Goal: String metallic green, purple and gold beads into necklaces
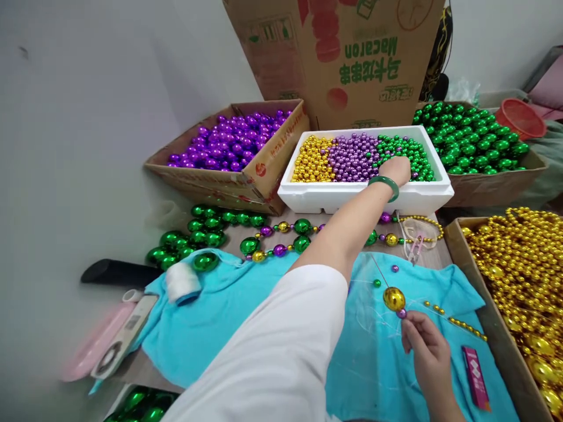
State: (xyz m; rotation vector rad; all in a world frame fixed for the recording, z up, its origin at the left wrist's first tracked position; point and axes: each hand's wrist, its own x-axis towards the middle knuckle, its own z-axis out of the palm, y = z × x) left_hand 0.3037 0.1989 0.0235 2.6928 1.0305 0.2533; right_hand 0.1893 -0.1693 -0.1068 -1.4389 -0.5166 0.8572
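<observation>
My left hand [394,170], with a green bangle [387,186] on the wrist, reaches across into the green section of a white foam box [352,190]. Its fingertips are hidden among the small green beads [420,158]. At the lower right, my right hand [424,340] is closed in a pinch at a small purple bead [402,313]. Against that bead sits a large gold bead [393,299], and a thin straight needle-like wire [379,269] sticks out of it up and left. A loose green bead [377,283] and a purple bead [395,268] lie nearby.
A blue cloth [229,305] covers the table. Around it stand boxes of purple [281,155], green [488,184] and gold beads [488,281]. A beaded strand [279,251], a thread spool [182,281], a pink packet [475,375] and a small gold bead chain [467,328] lie about.
</observation>
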